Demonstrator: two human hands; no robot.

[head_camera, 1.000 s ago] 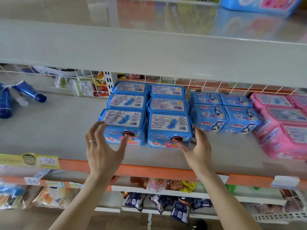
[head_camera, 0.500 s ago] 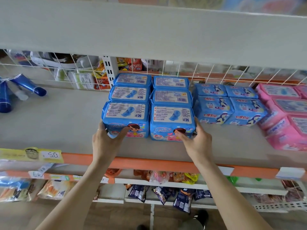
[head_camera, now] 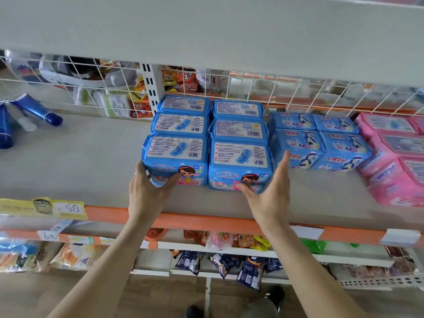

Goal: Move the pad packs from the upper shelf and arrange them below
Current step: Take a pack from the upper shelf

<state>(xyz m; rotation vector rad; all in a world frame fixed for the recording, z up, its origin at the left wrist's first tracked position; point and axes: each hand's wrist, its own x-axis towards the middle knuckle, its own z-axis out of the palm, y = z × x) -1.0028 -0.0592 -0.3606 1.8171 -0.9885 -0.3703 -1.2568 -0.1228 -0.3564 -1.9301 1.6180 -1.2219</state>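
Two bare arms reach up to a pale grey shop shelf (head_camera: 68, 171) with an orange front edge. On it stand six light-blue plastic pad packs (head_camera: 238, 131), set in two columns of three, touching one another. The left hand (head_camera: 146, 191) holds the front-left pack (head_camera: 175, 157) at its lower left corner: its grip is closed on the pack, thumb across the printed front, fingers wrapped round the left side. The right hand (head_camera: 269, 193) lies against the front-right pack (head_camera: 239, 164); its grip is released, fingers straight along the pack's right side, thumb touching the lower front edge. Both packs appear to rest on the shelf. Just right of them sit darker blue pad packs (head_camera: 319, 143), then pink pad packs (head_camera: 394, 166). Well to the left lie dark blue tubes (head_camera: 37, 109). A white wire grid (head_camera: 252, 90) backs the shelf. A yellow price label (head_camera: 43, 208) hangs on the front edge at left. Below, a lower white shelf (head_camera: 332, 258) carries small snack packets (head_camera: 250, 271).
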